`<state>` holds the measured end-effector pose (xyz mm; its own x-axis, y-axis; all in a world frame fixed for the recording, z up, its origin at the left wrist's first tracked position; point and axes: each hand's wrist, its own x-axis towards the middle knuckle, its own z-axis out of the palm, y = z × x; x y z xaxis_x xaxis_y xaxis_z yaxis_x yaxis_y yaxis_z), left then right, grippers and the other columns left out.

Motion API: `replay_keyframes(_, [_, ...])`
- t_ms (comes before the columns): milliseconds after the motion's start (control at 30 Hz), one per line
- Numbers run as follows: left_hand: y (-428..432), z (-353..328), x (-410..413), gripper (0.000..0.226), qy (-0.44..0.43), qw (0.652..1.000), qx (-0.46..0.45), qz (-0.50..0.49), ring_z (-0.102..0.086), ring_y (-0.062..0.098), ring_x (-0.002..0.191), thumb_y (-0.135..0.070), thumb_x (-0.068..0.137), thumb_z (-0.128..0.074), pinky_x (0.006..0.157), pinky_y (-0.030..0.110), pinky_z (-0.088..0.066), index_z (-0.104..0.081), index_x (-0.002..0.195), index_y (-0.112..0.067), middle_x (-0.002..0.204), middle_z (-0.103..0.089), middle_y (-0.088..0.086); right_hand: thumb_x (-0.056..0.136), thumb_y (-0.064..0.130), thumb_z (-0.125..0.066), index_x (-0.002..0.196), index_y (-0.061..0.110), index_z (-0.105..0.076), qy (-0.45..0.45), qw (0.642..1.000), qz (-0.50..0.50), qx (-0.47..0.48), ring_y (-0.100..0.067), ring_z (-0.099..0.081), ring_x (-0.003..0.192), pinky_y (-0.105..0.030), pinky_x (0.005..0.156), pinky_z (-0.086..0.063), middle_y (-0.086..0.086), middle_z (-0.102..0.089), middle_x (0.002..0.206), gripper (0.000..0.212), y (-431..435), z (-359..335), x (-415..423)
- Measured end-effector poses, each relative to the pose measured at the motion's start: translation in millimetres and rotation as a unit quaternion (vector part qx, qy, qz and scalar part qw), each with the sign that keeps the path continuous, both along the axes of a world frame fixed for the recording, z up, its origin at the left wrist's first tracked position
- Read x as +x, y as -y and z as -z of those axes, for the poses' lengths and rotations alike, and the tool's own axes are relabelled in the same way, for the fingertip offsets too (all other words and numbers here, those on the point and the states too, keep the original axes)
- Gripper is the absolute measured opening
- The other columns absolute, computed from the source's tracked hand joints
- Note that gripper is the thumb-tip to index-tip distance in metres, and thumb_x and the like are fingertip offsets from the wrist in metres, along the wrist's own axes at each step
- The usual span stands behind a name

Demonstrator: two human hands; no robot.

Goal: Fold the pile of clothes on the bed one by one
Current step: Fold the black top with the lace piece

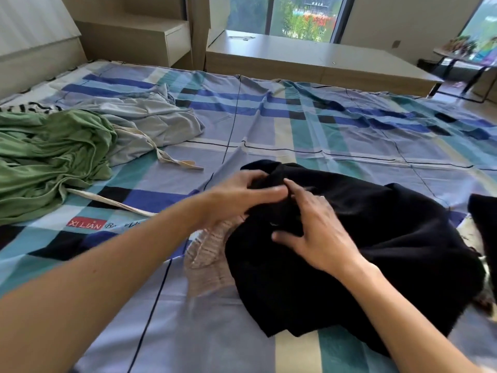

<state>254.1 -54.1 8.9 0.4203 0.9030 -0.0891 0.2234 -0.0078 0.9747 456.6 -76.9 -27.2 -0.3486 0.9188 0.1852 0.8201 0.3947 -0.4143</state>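
Bed (295, 125) fills the view. Front garment (363, 251) lies near centre-right on it. Left hand (236, 200) pinches its far-left edge, right hand (314, 227) rests on top just beside. Smaller cloth (207, 249) sticks out from under its left side. Another cloth (484, 224) at the right edge. Heaped garment (45, 157) far left, rear garment (150, 117) behind-right, touching it. Behind the bed: nightstand (150, 36) left, low cabinet (309, 60) centre, side table (457, 60) right.

Left hand (236, 196) pinching, right hand (312, 230) spread flat.
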Motion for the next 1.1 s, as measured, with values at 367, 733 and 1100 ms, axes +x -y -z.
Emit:
replay_keyframes(367, [-24.9, -45.8, -115.9, 0.017, -0.282, 0.937, 0.147, -0.142, -0.065, 0.02, 0.077, -0.018, 0.077, -0.085, 0.072, 0.033, -0.048, -0.073, 0.089, -0.018, 0.084, -0.072, 0.009, 0.087, 0.008, -0.042, 0.101, 0.021, -0.062, -0.439, 0.804, 0.394, 0.079, -0.004, -0.05, 0.035, -0.023, 0.044, -0.043, -0.004, -0.054, 0.068, 0.027, -20.2, -55.5, 113.2])
replay_keyframes(733, [-21.4, -30.9, -93.6, 0.008, -0.364, 0.879, 0.245, -0.188, -0.053, 0.009, 0.058, -0.004, 0.08, -0.069, 0.048, 0.01, -0.035, -0.067, 0.074, -0.01, 0.066, -0.064, 0.006, 0.097, 0.007, -0.047, 0.092, 0.027, -0.06, -0.443, 0.849, 0.284, 0.042, -0.019, -0.063, 0.059, -0.034, 0.06, -0.05, -0.001, -0.069, 0.075, 0.024, -19.7, -38.2, 78.0])
replay_keyframes(1100, [-23.7, -36.7, -101.4, 0.02, -0.239, 0.884, 0.187, -0.356, -0.057, 0.026, 0.073, -0.02, 0.08, -0.053, 0.062, 0.031, -0.041, -0.068, 0.086, -0.008, 0.08, -0.068, 0.01, 0.089, 0.023, -0.05, 0.085, 0.011, -0.065, -0.427, 0.857, 0.272, 0.09, -0.012, -0.053, 0.076, -0.039, 0.075, -0.044, 0.0, -0.063, 0.078, 0.02, -20.6, -35.9, 85.7])
